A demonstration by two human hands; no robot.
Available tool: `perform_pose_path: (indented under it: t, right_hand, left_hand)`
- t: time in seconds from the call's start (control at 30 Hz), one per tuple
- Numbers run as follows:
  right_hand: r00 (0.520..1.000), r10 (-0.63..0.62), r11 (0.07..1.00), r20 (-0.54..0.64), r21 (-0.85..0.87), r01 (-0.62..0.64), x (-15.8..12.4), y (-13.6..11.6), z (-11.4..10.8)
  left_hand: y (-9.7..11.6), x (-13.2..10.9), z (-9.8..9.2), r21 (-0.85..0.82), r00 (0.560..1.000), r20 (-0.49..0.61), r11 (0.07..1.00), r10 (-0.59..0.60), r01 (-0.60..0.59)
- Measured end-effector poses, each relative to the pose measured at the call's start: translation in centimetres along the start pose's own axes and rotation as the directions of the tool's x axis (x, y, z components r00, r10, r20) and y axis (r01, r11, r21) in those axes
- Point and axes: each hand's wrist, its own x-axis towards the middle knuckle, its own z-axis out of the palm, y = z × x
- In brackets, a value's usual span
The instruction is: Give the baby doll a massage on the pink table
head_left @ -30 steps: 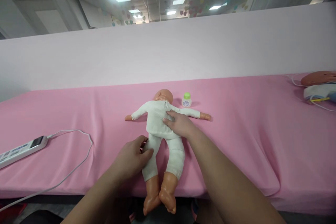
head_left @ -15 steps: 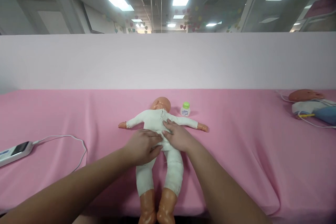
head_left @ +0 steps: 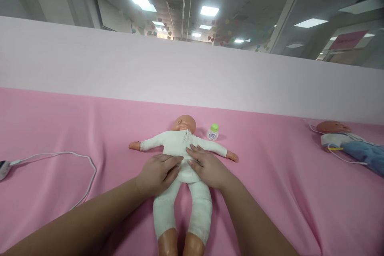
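Note:
A baby doll in a white cloth body lies stretched out on the pink sheet, arms spread wide and feet toward me. Its bare head is at the far end, with one ear showing. My left hand rests on the left side of the doll's lower trunk, fingers extended and pointing right. On the right side of the trunk lies my right hand, flat with its fingers somewhat spread. Just beyond the doll's right-hand arm stands a small clear bottle with a green cap.
The pink sheet covers the table up to a low white wall with glass above. At the left edge is part of a white device with a white cable. A second doll in blue and white lies far right.
The camera view has tilted and shifted, so less of the white device shows. My left hand has slid slightly left, away from the right hand. The doll and bottle stay in place.

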Motion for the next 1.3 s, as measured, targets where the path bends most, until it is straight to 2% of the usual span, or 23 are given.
perform_pose_path:
  t: [0.23, 0.33, 0.47, 0.57, 0.7, 0.9, 1.0, 1.07, 1.17, 1.23, 1.3]
  right_hand:
    - [0.998, -0.058, 0.998, -0.010, 0.018, 0.058, -2.9, -2.1, 0.0]
    - [0.986, -0.158, 0.987, 0.051, -0.016, 0.159, -5.0, -3.1, 0.6]
    - [0.947, -0.275, 0.955, 0.167, -0.071, 0.290, -6.7, -3.3, 1.4]
    - [0.934, -0.289, 0.937, 0.208, -0.137, 0.321, -6.1, -2.6, 1.7]
    - [0.938, -0.280, 0.928, 0.205, -0.192, 0.319, -3.6, -1.8, 1.6]
    - [0.944, -0.257, 0.935, 0.208, -0.195, 0.298, -1.3, -2.1, 0.6]
    - [0.940, -0.292, 0.929, 0.177, -0.182, 0.323, -1.5, -2.1, 0.2]
    - [0.942, -0.310, 0.926, 0.127, -0.185, 0.329, -2.0, -1.8, 0.1]
    - [0.949, -0.310, 0.928, 0.049, -0.200, 0.314, -2.9, -1.3, 0.2]
    - [0.951, -0.307, 0.932, 0.042, -0.191, 0.309, -3.3, -1.2, 0.4]
    - [0.948, -0.311, 0.934, 0.068, -0.164, 0.318, -3.2, -1.2, 0.6]
  left_hand:
    - [-1.0, -0.6, 0.8, 0.067, 0.986, -0.161, 0.997, 0.036, -0.026]
    - [-1.6, -0.6, 1.1, 0.043, 0.993, -0.111, 0.999, 0.025, -0.020]
    - [-1.9, -0.3, 1.1, 0.045, 1.000, 0.002, 0.999, 0.005, -0.005]
    - [-2.0, -0.3, 1.1, 0.072, 0.999, 0.041, 0.997, 0.003, -0.006]
    - [-1.8, -0.2, 1.0, 0.095, 0.997, 0.075, 0.995, -0.035, 0.028]
    - [-1.8, -0.2, 0.6, 0.126, 0.994, 0.094, 0.991, -0.050, 0.037]
    - [-1.7, -0.3, 0.6, 0.165, 0.999, 0.040, 0.986, 0.007, -0.013]
    - [-1.5, -0.4, 0.7, 0.197, 0.996, -0.030, 0.977, 0.084, -0.077]
    - [-1.0, -0.5, 0.8, 0.213, 0.962, -0.150, 0.957, 0.230, -0.195]
    - [-0.6, -0.5, 0.8, 0.207, 0.942, -0.175, 0.946, 0.286, -0.249]
    - [-0.3, -0.4, 0.8, 0.202, 0.945, -0.147, 0.945, 0.291, -0.259]
